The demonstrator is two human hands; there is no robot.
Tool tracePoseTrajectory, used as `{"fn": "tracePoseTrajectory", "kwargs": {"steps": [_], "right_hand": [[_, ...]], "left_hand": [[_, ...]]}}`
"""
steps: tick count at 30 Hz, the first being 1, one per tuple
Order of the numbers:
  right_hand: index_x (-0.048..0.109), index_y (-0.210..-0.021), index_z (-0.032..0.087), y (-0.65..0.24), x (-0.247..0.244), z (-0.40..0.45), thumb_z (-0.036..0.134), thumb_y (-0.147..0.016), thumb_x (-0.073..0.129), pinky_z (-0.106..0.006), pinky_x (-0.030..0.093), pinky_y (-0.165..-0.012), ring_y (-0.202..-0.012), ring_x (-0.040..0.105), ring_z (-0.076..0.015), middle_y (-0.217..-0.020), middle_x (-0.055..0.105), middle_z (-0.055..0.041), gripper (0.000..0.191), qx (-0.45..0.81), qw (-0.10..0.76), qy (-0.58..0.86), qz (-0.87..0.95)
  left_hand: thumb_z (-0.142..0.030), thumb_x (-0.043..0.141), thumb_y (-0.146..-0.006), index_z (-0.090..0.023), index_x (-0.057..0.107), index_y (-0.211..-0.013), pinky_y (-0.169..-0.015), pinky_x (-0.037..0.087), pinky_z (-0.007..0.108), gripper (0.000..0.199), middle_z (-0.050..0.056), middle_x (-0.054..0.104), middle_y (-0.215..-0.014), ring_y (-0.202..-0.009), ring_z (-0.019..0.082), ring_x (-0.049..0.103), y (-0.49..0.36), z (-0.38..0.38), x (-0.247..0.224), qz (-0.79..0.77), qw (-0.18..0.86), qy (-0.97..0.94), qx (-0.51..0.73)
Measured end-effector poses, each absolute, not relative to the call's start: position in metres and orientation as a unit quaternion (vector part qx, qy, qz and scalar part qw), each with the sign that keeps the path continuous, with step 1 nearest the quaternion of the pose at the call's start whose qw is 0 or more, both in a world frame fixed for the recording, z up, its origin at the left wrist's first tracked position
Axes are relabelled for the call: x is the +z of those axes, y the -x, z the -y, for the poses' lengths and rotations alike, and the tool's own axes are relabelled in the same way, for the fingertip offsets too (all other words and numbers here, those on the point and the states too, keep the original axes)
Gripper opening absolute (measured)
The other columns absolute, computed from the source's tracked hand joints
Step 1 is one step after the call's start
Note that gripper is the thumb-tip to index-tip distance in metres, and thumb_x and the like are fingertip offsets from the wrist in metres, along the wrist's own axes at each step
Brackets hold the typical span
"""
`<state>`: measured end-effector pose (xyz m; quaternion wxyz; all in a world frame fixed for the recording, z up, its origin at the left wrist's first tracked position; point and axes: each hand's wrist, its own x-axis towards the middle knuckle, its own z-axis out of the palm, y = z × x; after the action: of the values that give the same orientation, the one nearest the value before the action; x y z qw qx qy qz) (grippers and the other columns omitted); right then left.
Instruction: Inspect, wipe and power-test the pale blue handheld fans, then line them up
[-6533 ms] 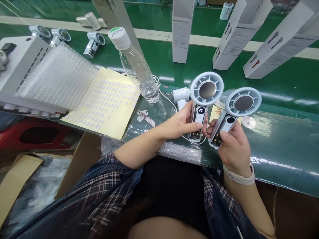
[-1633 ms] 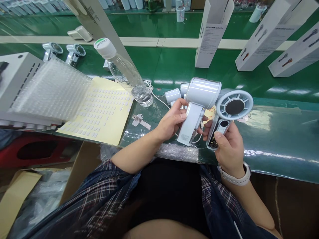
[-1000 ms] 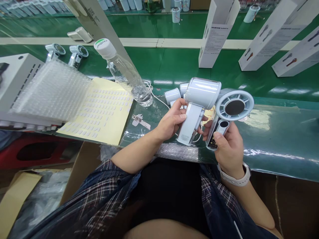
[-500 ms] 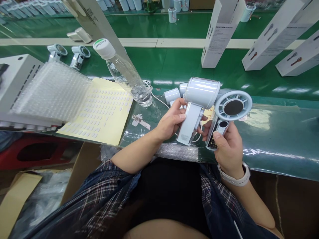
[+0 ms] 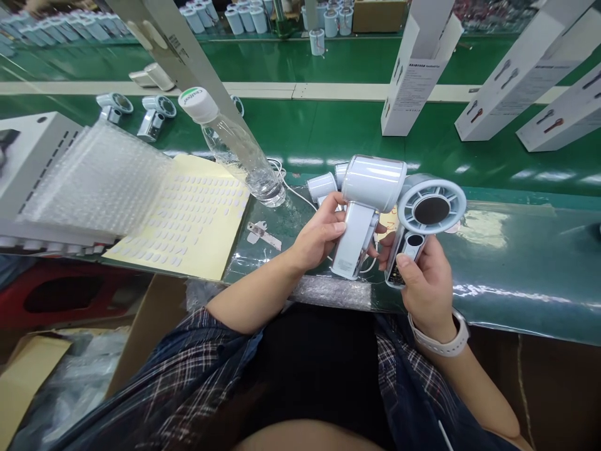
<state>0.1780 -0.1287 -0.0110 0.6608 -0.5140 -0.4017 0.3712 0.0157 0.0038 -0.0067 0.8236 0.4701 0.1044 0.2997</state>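
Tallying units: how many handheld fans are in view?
7: one handheld fan in the left hand, another in the right hand, two partly behind these, two at upper left, one mostly hidden beyond the water bottle. More may be hidden.

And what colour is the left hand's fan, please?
The fan is pale blue in the head view.

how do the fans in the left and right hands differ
The left fan presents its smooth barrel to the camera; the right fan shows its vented front. The right fan's handle shows a dark oval panel; the left fan's handle shows none. Both are pale blue, held by the handle.
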Motion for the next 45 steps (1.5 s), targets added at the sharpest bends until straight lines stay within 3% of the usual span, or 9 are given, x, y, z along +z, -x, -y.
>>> {"fn": "tracePoseTrajectory", "kwargs": {"steps": [8, 13, 16, 19, 28, 33, 36, 40, 45], "right_hand": [[0.068, -0.116, 0.03, -0.177, -0.012, 0.129, 0.044, -0.097, 0.079, -0.041, 0.065, -0.064, -0.074, 0.07, -0.0231, -0.102, 0.076, -0.0065, 0.026, 0.337, 0.662, 0.528, 0.412], [0.065, -0.126, 0.029, -0.181, -0.014, 0.121, 0.064, -0.092, 0.081, -0.033, 0.058, -0.048, -0.064, 0.069, -0.0211, -0.09, 0.075, -0.0029, 0.05, 0.454, 0.705, 0.43, 0.334], [0.074, -0.114, 0.025, -0.185, -0.014, 0.118, 0.076, -0.096, 0.069, -0.041, 0.069, -0.066, -0.081, 0.077, -0.0253, -0.097, 0.079, -0.0069, 0.054, 0.489, 0.707, 0.423, 0.285], [0.081, -0.112, 0.027, -0.187, -0.016, 0.116, 0.072, -0.099, 0.069, -0.047, 0.072, -0.084, -0.097, 0.081, -0.0285, -0.112, 0.082, -0.0072, 0.048, 0.46, 0.715, 0.448, 0.277], [0.08, -0.109, 0.029, -0.189, -0.016, 0.115, 0.053, -0.102, 0.068, -0.052, 0.07, -0.088, -0.099, 0.079, -0.0305, -0.111, 0.081, -0.0067, 0.028, 0.483, 0.705, 0.45, 0.258], [0.082, -0.113, 0.023, -0.181, 0.001, 0.104, 0.05, -0.096, 0.065, -0.038, 0.065, -0.07, -0.077, 0.068, -0.0217, -0.088, 0.071, -0.0054, 0.036, 0.575, 0.682, 0.401, 0.207], [0.079, -0.096, 0.023, -0.174, 0.008, 0.1, 0.054, -0.097, 0.063, -0.032, 0.057, -0.061, -0.066, 0.059, -0.0184, -0.075, 0.064, -0.0037, 0.036, 0.585, 0.676, 0.389, 0.22], [0.075, -0.08, 0.021, -0.172, 0.008, 0.101, 0.064, -0.096, 0.062, -0.032, 0.055, -0.059, -0.066, 0.06, -0.0194, -0.075, 0.063, -0.0061, 0.048, 0.565, 0.671, 0.412, 0.249], [0.079, -0.086, 0.021, -0.177, 0.01, 0.104, 0.063, -0.096, 0.061, -0.033, 0.055, -0.057, -0.069, 0.062, -0.0205, -0.085, 0.068, -0.009, 0.046, 0.55, 0.665, 0.436, 0.254]], "left_hand": [[-0.055, 0.078, -0.09, -0.029, 0.04, -0.133, -0.071, 0.069, 0.04, 0.063, 0.009, 0.081, -0.114, -0.081, 0.027, 0.083, -0.013, -0.002, -0.008, -0.104, 0.82, -0.475, 0.302], [-0.055, 0.077, -0.095, -0.027, 0.046, -0.129, -0.075, 0.067, 0.035, 0.054, 0.008, 0.081, -0.108, -0.09, 0.026, 0.083, -0.011, -0.003, -0.006, -0.139, 0.794, -0.514, 0.292], [-0.057, 0.078, -0.094, -0.023, 0.053, -0.131, -0.075, 0.064, 0.033, 0.056, 0.008, 0.08, -0.103, -0.089, 0.025, 0.081, -0.012, -0.004, -0.006, -0.154, 0.801, -0.511, 0.272], [-0.058, 0.08, -0.093, -0.021, 0.059, -0.137, -0.08, 0.063, 0.034, 0.062, 0.009, 0.08, -0.103, -0.092, 0.025, 0.08, -0.012, -0.003, -0.006, -0.153, 0.813, -0.502, 0.252], [-0.049, 0.09, -0.087, -0.021, 0.063, -0.127, -0.089, 0.061, 0.035, 0.056, 0.011, 0.079, -0.11, -0.099, 0.024, 0.079, -0.013, -0.003, 0.001, -0.164, 0.831, -0.464, 0.26], [-0.039, 0.101, -0.073, -0.016, 0.064, -0.115, -0.088, 0.061, 0.035, 0.06, 0.006, 0.075, -0.098, -0.087, 0.019, 0.075, -0.02, 0.0, 0.007, -0.131, 0.867, -0.428, 0.219], [-0.053, 0.097, -0.077, -0.018, 0.059, -0.115, -0.08, 0.06, 0.033, 0.064, 0.004, 0.073, -0.093, -0.082, 0.018, 0.073, -0.02, 0.001, 0.007, -0.159, 0.868, -0.412, 0.228], [-0.076, 0.084, -0.081, -0.018, 0.059, -0.105, -0.078, 0.059, 0.032, 0.067, 0.004, 0.073, -0.095, -0.08, 0.016, 0.071, -0.018, 0.002, 0.004, -0.21, 0.855, -0.393, 0.265], [-0.067, 0.081, -0.088, -0.02, 0.056, -0.113, -0.087, 0.06, 0.038, 0.059, 0.008, 0.079, -0.103, -0.089, 0.023, 0.078, -0.019, 0.003, 0.001, -0.195, 0.868, -0.386, 0.246]]}}
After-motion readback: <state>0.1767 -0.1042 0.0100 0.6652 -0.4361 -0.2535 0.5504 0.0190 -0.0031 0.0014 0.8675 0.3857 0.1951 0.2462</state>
